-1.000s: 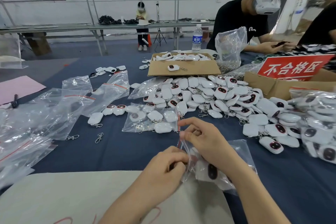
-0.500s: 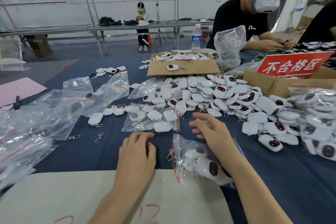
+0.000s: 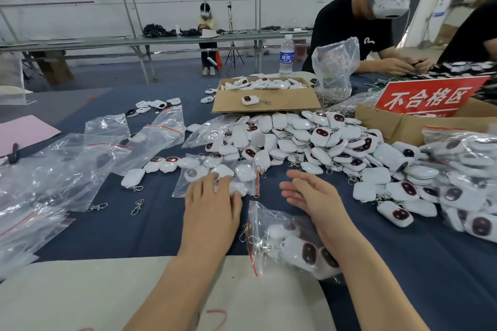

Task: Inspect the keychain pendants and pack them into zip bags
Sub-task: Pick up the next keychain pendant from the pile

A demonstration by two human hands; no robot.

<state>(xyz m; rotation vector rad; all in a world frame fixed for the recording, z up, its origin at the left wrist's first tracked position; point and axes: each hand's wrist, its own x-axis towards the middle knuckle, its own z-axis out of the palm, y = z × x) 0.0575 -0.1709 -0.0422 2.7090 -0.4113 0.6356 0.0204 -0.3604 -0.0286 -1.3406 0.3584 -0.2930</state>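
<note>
A filled zip bag (image 3: 285, 239) with white pendants and a red seal strip lies on the dark blue table (image 3: 134, 228) under my right forearm. My right hand (image 3: 309, 196) hovers open just beyond it, fingers straight, holding nothing. My left hand (image 3: 212, 196) lies flat with its fingertips on a second bag of white pendants (image 3: 215, 177). A big heap of loose white pendants (image 3: 309, 140) with dark red-rimmed faces spreads behind and to the right.
Empty zip bags (image 3: 88, 158) pile at the left, loose clasps (image 3: 137, 207) near them. Cardboard boxes (image 3: 266, 101) stand behind the heap, one with a red sign (image 3: 427, 97). Bagged pendants (image 3: 465, 177) sit at the right edge. A person in black (image 3: 357, 29) works opposite.
Both hands let go of the filled bag, which now lies on the table. My left hand moved forward onto the second bag; my right hand opened beyond the filled one.
</note>
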